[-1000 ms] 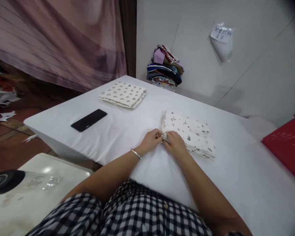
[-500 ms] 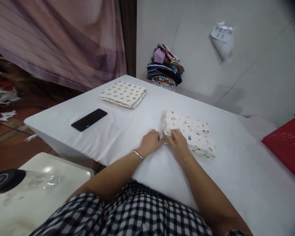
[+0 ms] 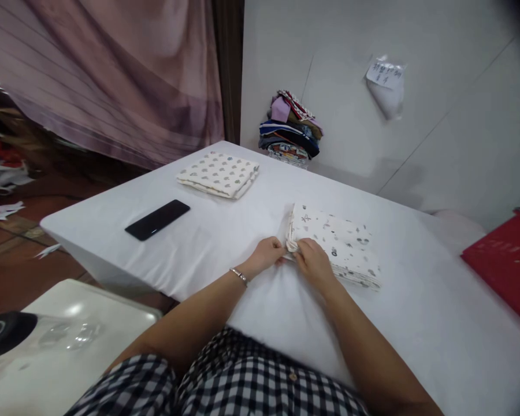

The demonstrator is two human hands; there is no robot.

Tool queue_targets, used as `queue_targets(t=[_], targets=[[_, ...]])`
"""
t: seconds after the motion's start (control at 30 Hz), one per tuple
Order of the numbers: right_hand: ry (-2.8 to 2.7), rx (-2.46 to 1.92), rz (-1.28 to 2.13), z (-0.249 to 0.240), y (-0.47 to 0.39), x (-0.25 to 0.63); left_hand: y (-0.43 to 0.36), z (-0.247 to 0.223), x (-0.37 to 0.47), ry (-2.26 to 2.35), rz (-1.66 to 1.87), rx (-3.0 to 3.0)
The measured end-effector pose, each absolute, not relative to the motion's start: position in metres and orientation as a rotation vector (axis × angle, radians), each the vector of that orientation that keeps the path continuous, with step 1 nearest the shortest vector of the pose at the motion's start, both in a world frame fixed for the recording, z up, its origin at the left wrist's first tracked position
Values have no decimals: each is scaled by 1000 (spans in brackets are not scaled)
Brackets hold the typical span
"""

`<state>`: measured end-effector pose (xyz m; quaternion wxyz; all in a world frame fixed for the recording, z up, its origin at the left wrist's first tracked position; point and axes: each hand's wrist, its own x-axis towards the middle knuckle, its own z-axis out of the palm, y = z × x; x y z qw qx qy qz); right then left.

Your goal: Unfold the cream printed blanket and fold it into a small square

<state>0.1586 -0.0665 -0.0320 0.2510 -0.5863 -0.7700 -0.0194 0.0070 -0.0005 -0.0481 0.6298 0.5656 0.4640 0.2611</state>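
Observation:
A folded white cloth [image 3: 344, 240] with small grey and brown prints lies on the white-covered table in front of me, its layers showing along the near and left edges. My right hand [image 3: 315, 263] grips its near left corner, thumb and fingers closed round the layers. Just left of that corner, my left hand [image 3: 265, 255], with a silver bracelet at the wrist, is closed in a pinch at the cloth's edge; its fingertips are partly hidden. Farther back on the left lies a second folded cloth [image 3: 219, 174], cream with a grey repeated print, touched by neither hand.
A black phone [image 3: 158, 219] lies on the table [image 3: 216, 231] to the left. Folded clothes [image 3: 290, 127] are stacked behind the far edge. A red object [image 3: 502, 254] stands at the right. A white stool-like surface [image 3: 108, 306] is at the lower left.
My fingers have shifted slightly at the cloth's near left corner, which now looks more bunched between the hands. The tablecloth below creases more. The whole view has tilted a little upward.

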Motion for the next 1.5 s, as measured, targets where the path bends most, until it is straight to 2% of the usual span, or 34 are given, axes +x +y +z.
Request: queue_targets(t=[0.57,0.67,0.8,0.97,1.13,1.37,1.5], targets=[[-2039,-1720,-25,-34,-67,155,1,-40,-1,869,671,1187],[-1854,-1736,51,-35,-65,161,2,-39,-4,1012,707,1399],[-1720,-1696,103,-35,-65,166,-5,-38,-4,1350,668,1990],[-1808,-1672,5,-32,-66,165,-17,-41,8,1321,537,2300],[-1838,-1626,-102,-21,-70,169,-17,-42,15,1333,557,2081],[-2029,-1655,-146,-21,-71,162,-20,-43,25,1019,762,1165],[-2050,-1638,-116,-22,-70,159,-22,-46,24,973,859,1069]])
